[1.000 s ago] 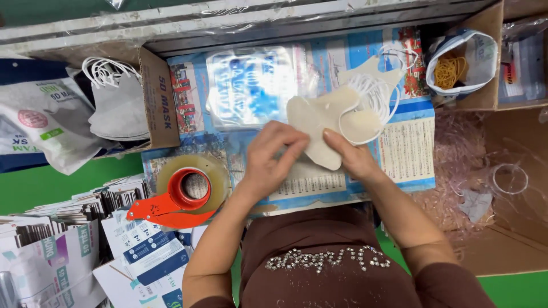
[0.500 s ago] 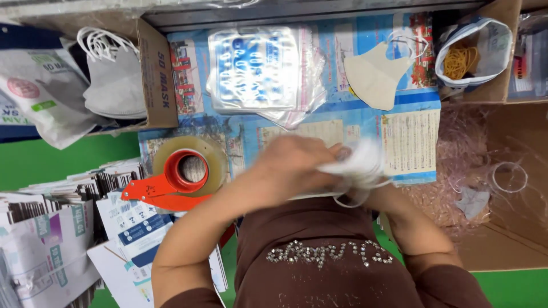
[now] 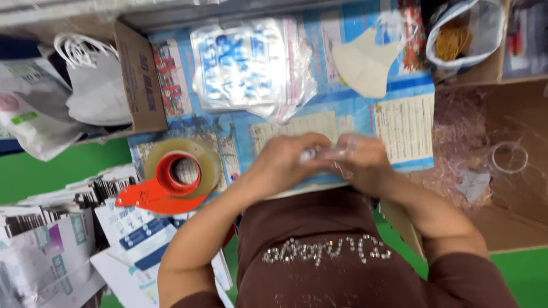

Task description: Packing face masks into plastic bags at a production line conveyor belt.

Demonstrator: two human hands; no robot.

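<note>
clear plastic bag [image 3: 337, 153], blurred, sits pinched between both hands at the near edge of the desk [image 3: 411, 122]. left hand [image 3: 282, 165] and right hand [image 3: 365, 162] each have their grip pressed together on it. blue printed sheets cover the desk; a white mask [image 3: 362, 65] and a stack of clear bags [image 3: 245, 65] lie toward the far edge, an orange tape dispenser [image 3: 171, 179] at the near left corner. half a second ago the hands held a white mask; now only plastic shows.

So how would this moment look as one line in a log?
left hand: on clear wrapper | right hand: same wrapper | white mask: lying apart | tape dispenser: idle
</note>
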